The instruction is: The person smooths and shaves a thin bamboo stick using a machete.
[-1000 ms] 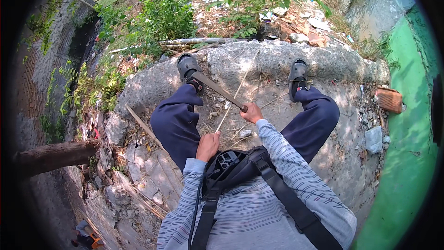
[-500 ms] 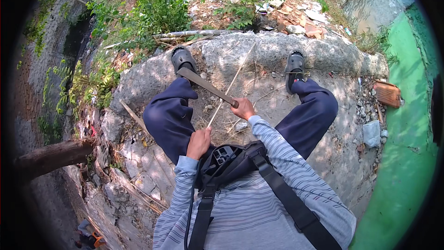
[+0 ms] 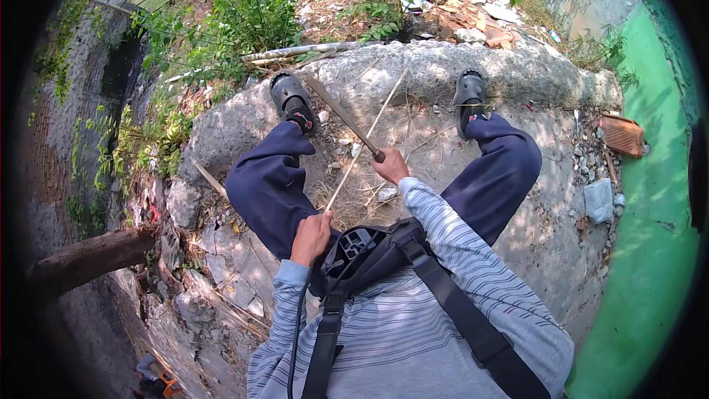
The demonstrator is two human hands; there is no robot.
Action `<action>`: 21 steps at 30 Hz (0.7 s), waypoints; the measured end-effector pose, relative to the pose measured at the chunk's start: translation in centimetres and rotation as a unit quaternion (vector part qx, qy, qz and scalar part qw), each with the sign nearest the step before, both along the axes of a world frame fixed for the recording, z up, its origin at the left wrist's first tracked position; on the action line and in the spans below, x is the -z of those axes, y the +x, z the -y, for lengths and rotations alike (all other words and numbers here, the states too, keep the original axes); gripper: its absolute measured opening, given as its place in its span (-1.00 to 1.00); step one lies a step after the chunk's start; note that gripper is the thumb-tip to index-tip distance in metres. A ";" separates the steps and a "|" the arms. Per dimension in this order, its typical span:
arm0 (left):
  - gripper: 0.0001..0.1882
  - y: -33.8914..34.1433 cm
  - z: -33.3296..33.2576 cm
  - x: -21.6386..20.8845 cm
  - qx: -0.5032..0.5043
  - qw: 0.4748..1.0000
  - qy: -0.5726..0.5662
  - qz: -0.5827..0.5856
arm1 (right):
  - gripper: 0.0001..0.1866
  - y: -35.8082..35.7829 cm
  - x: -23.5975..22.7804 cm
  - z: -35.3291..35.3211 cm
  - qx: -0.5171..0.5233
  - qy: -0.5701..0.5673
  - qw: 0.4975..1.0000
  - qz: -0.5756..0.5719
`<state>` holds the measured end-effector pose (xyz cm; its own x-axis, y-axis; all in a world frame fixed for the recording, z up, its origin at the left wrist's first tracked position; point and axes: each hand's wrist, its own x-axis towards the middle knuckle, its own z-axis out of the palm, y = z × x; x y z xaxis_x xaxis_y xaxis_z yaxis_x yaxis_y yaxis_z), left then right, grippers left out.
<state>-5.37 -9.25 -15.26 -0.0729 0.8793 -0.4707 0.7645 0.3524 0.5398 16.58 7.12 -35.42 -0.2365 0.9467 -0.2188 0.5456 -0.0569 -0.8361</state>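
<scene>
My right hand (image 3: 391, 166) is closed around the handle of a machete (image 3: 341, 114), whose blade points up and to the left, toward my left shoe. In my left hand (image 3: 312, 236), near my waist, is the lower end of a thin pale wooden stick (image 3: 367, 140). The stick slants up and to the right between my knees, its far end by the raised concrete edge. The blade crosses beside the stick; whether they touch I cannot tell. Below the stick, dry stalks and shavings (image 3: 368, 196) lie on the ground.
My feet in dark clogs (image 3: 470, 92) rest against a rough concrete ledge (image 3: 384, 77). At the right are an orange-brown plastic container (image 3: 622, 135), a pale block (image 3: 598, 201) and a green surface (image 3: 642, 251). A thick log (image 3: 96, 258) juts in from the left. Green bushes (image 3: 251, 18) grow beyond the ledge.
The machete blade has turned more upright and now shows its narrow side. My right hand shifts only slightly, and my left hand keeps its hold on the stick a little lower.
</scene>
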 end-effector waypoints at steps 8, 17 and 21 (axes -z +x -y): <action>-0.52 -0.7 2.2 0.9 0.069 0.989 0.130 -0.021 | -0.68 3.5 4.7 -2.1 -0.041 -0.069 0.997 0.018; -0.43 -0.5 1.0 -1.0 -0.029 1.000 0.003 -0.002 | -0.74 -0.7 -0.3 0.1 -0.038 0.010 0.999 -0.029; -0.53 -1.9 1.5 -0.3 0.013 0.999 -0.038 -0.012 | -0.74 -0.7 0.3 0.3 -0.076 0.050 0.996 -0.019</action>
<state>-7.22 -10.73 -14.98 -0.0626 0.8428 -0.5345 0.7861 0.3716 0.4939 15.88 6.81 -35.70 -0.3851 0.9159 -0.1136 0.5091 0.1082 -0.8538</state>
